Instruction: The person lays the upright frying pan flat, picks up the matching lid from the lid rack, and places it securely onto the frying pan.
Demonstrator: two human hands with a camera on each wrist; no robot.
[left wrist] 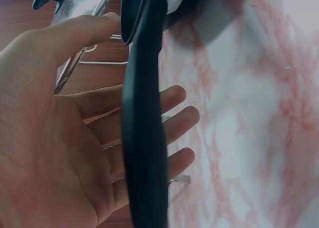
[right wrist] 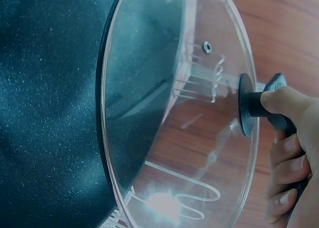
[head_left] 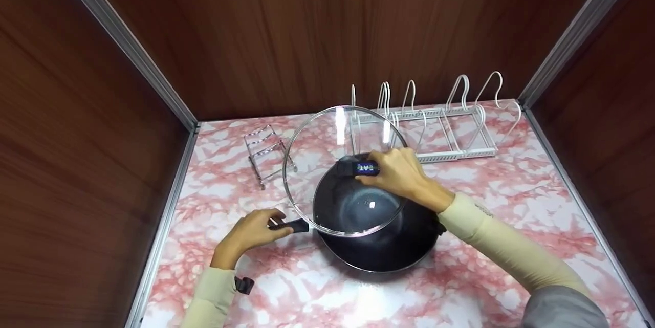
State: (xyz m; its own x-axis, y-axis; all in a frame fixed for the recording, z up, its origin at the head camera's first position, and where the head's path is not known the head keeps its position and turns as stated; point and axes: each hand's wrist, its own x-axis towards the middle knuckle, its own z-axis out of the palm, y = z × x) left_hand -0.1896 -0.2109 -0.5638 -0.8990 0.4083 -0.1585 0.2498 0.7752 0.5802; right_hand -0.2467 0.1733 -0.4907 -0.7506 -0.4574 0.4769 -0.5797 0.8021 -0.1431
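A dark, deep frying pan (head_left: 404,246) sits on the table, its black handle (head_left: 300,225) pointing left. My left hand (head_left: 256,229) is around that handle; in the left wrist view the handle (left wrist: 144,123) crosses the palm with the fingers extended loosely behind it. My right hand (head_left: 401,172) grips the black knob (right wrist: 255,104) of a clear glass lid (head_left: 320,164). Held tilted, the lid overlaps the pan's rear left part in the head view. Its metal rim and small steam vent (right wrist: 207,47) show in the right wrist view.
A white wire rack (head_left: 455,155) with upright loops stands at the back right, partly seen through the lid. Left of the lid lies a small chrome wire rack (head_left: 254,164). Brown wood-grain panels (head_left: 307,31) enclose the marbled pink-and-white table (head_left: 501,266).
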